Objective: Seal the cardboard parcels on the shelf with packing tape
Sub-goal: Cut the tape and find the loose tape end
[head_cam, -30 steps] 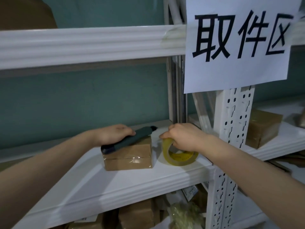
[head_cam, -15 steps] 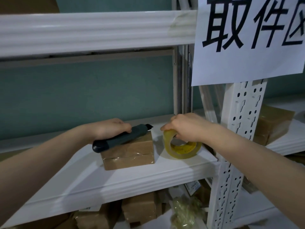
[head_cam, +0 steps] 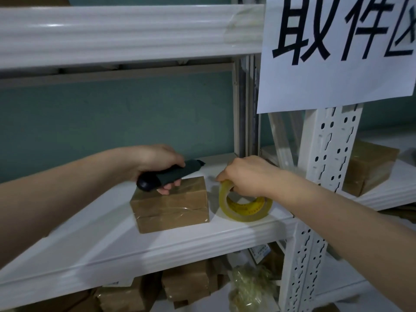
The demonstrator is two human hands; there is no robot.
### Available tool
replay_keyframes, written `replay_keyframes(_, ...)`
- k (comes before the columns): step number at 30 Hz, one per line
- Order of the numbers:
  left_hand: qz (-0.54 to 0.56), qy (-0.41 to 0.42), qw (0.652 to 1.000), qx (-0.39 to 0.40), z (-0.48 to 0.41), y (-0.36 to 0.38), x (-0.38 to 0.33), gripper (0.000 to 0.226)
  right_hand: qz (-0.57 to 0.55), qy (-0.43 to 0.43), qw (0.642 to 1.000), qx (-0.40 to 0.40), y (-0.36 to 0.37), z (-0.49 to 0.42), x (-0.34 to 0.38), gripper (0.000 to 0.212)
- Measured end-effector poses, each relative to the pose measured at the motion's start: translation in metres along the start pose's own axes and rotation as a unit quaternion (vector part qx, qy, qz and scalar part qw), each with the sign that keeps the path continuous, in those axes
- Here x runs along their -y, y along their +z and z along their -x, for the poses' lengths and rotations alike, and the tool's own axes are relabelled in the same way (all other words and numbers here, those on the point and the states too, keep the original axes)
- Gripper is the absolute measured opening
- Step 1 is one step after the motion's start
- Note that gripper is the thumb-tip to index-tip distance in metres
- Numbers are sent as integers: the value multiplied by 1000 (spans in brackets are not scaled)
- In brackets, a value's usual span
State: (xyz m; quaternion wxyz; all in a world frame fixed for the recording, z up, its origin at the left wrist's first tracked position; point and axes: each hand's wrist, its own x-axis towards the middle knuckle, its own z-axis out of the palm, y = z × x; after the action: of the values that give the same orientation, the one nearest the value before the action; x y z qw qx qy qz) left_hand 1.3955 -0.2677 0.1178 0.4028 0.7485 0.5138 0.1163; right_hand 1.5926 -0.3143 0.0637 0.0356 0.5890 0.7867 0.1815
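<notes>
Left hand (head_cam: 155, 161) grips a knife (head_cam: 171, 175) over the box (head_cam: 171, 204); right hand (head_cam: 245, 174) pinches the tape roll (head_cam: 245, 207) near the shelf's (head_cam: 112, 239) front edge.

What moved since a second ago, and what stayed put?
The left hand has lifted the knife slightly off the box, and its fingers now show curled under the handle. The right hand still grips the tape roll, which stands beside the box on the shelf.
</notes>
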Motion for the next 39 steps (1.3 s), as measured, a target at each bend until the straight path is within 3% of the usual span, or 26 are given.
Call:
replay_keyframes(5,17,-40,999,24,1,4,-4,24,-19,16,1000,4,3,0,-4,50)
replay_keyframes(9,-64,-13,998,5,-4,5,-5,40,-39,19,999,1,5,0,-6,51)
replay_keyframes(14,-151,-7,988,-25,-7,6,-12,40,-19,19,1000,3,4,0,-4,47)
replay_keyframes(20,-200,-55,977,54,-5,9,-19,37,-18,24,1000,7,3,-2,-4,47)
replay_keyframes(25,-181,-72,978,76,-9,11,-31,36,-50,32,998,27,2,-1,-9,47)
replay_keyframes(31,-210,-86,970,89,-16,21,-44,36,-1,12,1000,5,3,-3,-1,39)
replay_keyframes(39,-206,-93,970,85,-24,27,-42,35,19,14,1000,-1,1,-1,-9,48)
